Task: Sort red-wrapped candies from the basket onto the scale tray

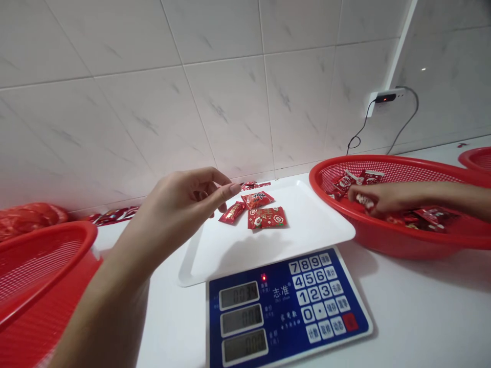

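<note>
Blue scale panel (289, 309) with "志准" lettering (281, 292), below red packets (267, 217)

Facing me: grey-veined white tile wall (230, 112). To my right: narrow white strip (401, 46) above white plastic socket box (400, 93), black red-lit plug (386, 98), thin looped black cord (367, 112), curved grey cable (417, 102).
</note>
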The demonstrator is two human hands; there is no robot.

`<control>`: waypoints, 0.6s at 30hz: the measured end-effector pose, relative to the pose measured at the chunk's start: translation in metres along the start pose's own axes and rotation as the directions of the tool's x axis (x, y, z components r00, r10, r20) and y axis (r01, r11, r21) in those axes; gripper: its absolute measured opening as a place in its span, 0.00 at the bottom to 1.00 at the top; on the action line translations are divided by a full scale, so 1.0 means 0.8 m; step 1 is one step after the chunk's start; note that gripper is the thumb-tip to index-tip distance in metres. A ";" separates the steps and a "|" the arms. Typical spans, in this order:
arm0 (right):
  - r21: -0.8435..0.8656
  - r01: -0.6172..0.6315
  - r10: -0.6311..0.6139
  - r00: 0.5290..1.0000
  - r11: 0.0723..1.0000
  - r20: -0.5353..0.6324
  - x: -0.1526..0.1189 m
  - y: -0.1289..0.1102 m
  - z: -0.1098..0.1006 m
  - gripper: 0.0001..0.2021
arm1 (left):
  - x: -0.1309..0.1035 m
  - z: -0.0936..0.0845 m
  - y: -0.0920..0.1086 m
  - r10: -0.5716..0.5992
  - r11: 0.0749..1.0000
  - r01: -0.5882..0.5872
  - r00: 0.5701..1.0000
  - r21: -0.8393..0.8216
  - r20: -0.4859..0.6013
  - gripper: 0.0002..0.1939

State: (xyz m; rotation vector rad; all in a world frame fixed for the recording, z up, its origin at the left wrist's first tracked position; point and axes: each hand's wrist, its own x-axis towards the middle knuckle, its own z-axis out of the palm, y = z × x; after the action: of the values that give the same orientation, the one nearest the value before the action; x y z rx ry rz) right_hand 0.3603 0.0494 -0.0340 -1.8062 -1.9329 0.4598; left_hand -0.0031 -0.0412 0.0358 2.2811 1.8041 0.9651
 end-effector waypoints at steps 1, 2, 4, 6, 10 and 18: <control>0.013 -0.007 0.006 0.996 1.000 0.089 0.006 -0.003 -0.009 0.15 | 0.000 0.000 0.000 -0.002 1.000 0.002 1.000 -0.008 -0.009 0.22; 0.047 -0.025 0.018 0.991 0.999 0.136 0.012 -0.008 -0.020 0.15 | 0.001 0.001 0.000 -0.004 1.000 0.004 1.000 -0.015 -0.016 0.22; 0.162 -0.030 0.031 1.000 0.986 0.001 0.021 -0.028 -0.038 0.13 | 0.002 0.001 0.000 -0.006 1.000 0.006 1.000 -0.029 -0.023 0.22; 0.311 -0.018 0.073 0.983 0.950 -0.167 0.023 -0.059 -0.049 0.15 | 0.002 0.003 0.001 -0.002 0.999 0.001 1.000 -0.043 -0.023 0.21; 0.673 0.011 0.032 0.998 0.739 -0.052 0.009 -0.137 -0.028 0.19 | 0.000 0.015 0.010 0.006 0.990 -0.009 1.000 -0.143 -0.020 0.19; 0.890 0.178 -0.293 0.955 0.419 -0.053 -0.018 -0.227 0.083 0.22 | -0.005 0.050 0.025 -0.020 0.880 0.014 1.000 -0.474 -0.006 0.15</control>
State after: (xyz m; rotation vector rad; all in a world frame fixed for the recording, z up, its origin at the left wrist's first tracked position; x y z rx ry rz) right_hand 0.1719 0.0233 0.0049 -0.7824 -1.4573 1.2243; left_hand 0.0339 -0.0379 0.0104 1.9509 1.3847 1.2527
